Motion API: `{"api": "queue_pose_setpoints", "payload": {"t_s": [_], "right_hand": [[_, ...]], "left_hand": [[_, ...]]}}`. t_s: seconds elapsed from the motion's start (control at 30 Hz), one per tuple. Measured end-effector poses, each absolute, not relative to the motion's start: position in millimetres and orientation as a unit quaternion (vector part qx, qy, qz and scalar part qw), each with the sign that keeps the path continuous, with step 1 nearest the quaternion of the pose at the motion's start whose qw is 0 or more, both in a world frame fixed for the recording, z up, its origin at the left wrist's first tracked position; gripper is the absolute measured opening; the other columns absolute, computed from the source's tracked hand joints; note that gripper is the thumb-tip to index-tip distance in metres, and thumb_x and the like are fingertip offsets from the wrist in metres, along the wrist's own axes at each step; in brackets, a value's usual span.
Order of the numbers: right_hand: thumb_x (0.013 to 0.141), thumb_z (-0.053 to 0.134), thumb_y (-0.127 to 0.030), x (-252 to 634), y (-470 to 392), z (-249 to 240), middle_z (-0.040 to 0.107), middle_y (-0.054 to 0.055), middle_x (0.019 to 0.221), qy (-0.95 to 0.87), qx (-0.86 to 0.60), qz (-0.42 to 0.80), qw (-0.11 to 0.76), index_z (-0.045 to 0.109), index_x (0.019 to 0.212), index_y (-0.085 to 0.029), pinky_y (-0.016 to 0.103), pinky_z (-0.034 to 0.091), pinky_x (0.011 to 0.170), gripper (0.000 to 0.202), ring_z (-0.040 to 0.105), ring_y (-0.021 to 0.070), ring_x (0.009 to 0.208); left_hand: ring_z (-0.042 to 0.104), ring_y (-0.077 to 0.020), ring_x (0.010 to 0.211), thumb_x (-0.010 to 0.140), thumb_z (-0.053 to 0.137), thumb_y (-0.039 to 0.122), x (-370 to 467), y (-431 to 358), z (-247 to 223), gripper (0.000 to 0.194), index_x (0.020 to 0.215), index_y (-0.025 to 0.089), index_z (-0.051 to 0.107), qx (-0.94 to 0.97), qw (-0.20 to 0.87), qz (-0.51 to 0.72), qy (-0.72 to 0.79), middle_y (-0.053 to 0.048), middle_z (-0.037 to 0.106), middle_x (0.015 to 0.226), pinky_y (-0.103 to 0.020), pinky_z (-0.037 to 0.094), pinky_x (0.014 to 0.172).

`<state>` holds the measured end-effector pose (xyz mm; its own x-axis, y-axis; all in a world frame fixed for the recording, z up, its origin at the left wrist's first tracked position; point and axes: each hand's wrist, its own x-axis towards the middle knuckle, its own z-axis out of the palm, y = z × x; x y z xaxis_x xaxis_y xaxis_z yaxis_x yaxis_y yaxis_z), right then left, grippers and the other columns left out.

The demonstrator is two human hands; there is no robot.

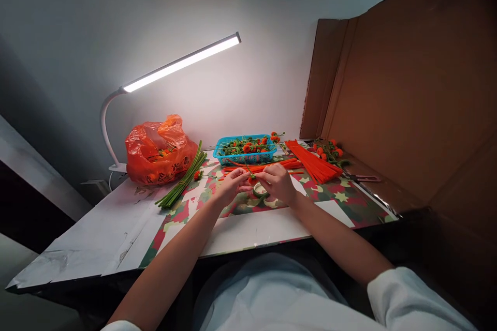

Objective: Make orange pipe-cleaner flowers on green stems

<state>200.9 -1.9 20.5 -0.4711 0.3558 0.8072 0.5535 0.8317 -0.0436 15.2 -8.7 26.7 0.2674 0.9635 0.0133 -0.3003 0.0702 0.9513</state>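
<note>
Over the middle of the table, my left hand (234,186) and my right hand (278,182) meet around a small orange flower (252,181) with green at its top. Fingertips of both hands pinch it from either side, and part of it is hidden by them. Just under my right hand lies a roll of green tape (260,190). Behind my hands, orange pipe-cleaner-like strips (287,164) lie across the table. A finished-looking orange flower (198,175) on a thin stem rests left of my left hand.
A blue basket (218,155) holds orange flowers. Left are green stems (180,183) and an orange plastic bag (155,158). Right are an orange strip bundle (315,163), more flowers (326,151) and a cutter (365,178). A lit lamp (182,63) hangs above; cardboard (407,88) walls the right.
</note>
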Motion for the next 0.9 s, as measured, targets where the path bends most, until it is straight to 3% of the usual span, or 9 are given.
{"api": "queue_pose_setpoints", "payload": {"t_s": [0.27,0.47,0.73,0.9], "right_hand": [[0.098,0.038,-0.024,206,-2,22,0.060,0.004,0.071,-0.876,-0.214,-0.195,0.385,0.067,0.089,-0.022,0.033,0.028,0.065,0.031,0.044,0.0166,0.064],[0.098,0.037,-0.021,207,-4,23,0.059,0.003,0.071,-0.896,-0.176,-0.176,0.367,0.066,0.090,-0.025,0.032,0.028,0.065,0.031,0.044,0.0161,0.064],[0.087,0.049,-0.024,198,-3,17,0.053,0.003,0.066,-0.861,-0.263,0.062,0.430,0.062,0.069,-0.019,0.033,0.029,0.071,0.023,0.044,0.0155,0.065],[0.084,0.051,-0.027,186,-2,14,0.055,0.004,0.074,-0.787,-0.333,0.188,0.484,0.058,0.072,-0.018,0.030,0.036,0.067,0.016,0.048,0.0161,0.070]], "left_hand": [[0.070,-0.0209,0.067,0.071,0.072,0.035,0,-4,27,0.023,0.067,0.016,0.061,0.464,0.718,0.349,0.383,-0.007,0.067,0.069,-0.025,0.056,0.053],[0.071,-0.0233,0.070,0.067,0.075,0.025,1,-8,32,0.018,0.077,0.015,0.064,0.480,0.730,0.304,0.381,-0.007,0.069,0.073,-0.029,0.056,0.059],[0.068,-0.0168,0.064,0.066,0.078,0.032,8,-9,27,0.028,0.066,0.014,0.057,0.540,0.625,0.412,0.384,-0.004,0.066,0.066,-0.030,0.055,0.070],[0.061,-0.0138,0.063,0.070,0.072,0.041,19,-9,18,0.029,0.065,0.016,0.057,0.595,0.480,0.520,0.381,0.000,0.061,0.064,-0.027,0.051,0.066]]}}
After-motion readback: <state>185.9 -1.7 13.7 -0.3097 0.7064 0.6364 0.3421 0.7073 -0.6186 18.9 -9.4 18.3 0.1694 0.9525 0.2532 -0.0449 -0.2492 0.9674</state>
